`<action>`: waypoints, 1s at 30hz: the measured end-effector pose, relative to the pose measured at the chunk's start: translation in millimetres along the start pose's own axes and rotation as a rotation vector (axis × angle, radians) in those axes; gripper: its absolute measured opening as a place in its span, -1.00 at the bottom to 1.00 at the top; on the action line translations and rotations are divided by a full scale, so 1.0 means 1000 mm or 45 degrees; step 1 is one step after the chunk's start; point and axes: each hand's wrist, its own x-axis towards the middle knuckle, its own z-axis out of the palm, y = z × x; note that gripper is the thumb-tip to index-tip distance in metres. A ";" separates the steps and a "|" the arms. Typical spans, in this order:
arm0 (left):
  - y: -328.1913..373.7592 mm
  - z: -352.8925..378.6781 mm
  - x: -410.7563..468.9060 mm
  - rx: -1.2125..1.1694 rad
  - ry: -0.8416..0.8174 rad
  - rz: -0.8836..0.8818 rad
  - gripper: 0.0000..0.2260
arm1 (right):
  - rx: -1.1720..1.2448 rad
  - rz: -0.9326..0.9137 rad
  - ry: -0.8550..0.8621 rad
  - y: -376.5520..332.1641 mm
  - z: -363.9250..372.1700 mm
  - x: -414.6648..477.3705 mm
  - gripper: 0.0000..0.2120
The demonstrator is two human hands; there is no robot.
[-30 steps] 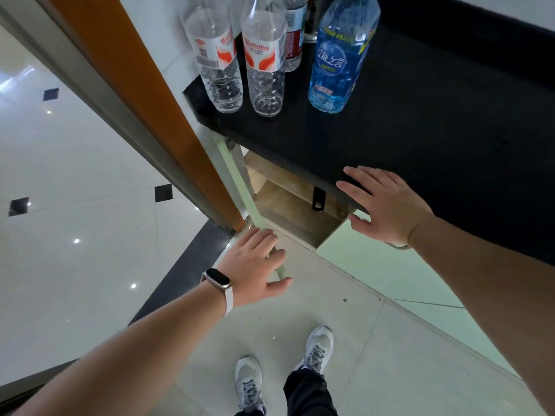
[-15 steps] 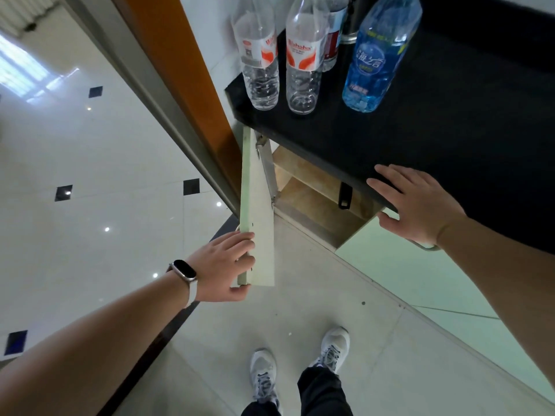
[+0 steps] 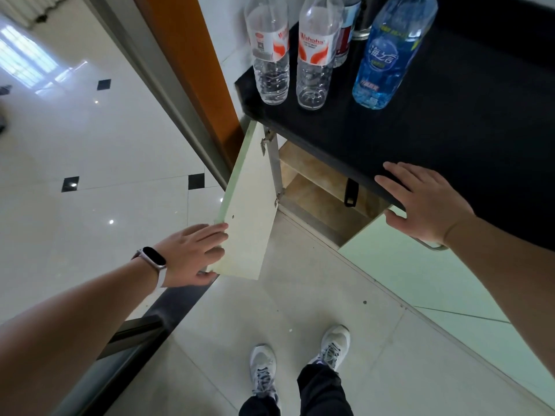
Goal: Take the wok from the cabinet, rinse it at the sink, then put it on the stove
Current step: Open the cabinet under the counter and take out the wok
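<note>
Black countertop (image 3: 450, 130) pressed by right hand (image 3: 426, 202), fingers spread; cabinet door (image 3: 249, 211) clamped in left hand (image 3: 192, 253), fingers together. Risk: door overswung, fingers pinched against door frame (image 3: 192, 70) behind them.

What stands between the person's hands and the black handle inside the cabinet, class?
Nothing visible does. The door stands open, gripped at its edge by the left hand. The handle shows in the opening, just below the counter edge where the right hand rests.
</note>
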 end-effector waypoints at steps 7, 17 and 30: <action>-0.015 0.002 -0.015 0.039 -0.044 -0.056 -0.73 | -0.012 -0.008 0.014 -0.001 -0.001 -0.001 -0.35; -0.030 0.004 -0.028 0.193 -0.156 -0.182 -0.81 | 0.000 -0.004 0.019 -0.002 -0.001 -0.001 -0.36; -0.010 0.003 0.012 0.163 -0.125 -0.315 -0.69 | 0.012 0.011 -0.056 -0.005 -0.009 -0.001 -0.34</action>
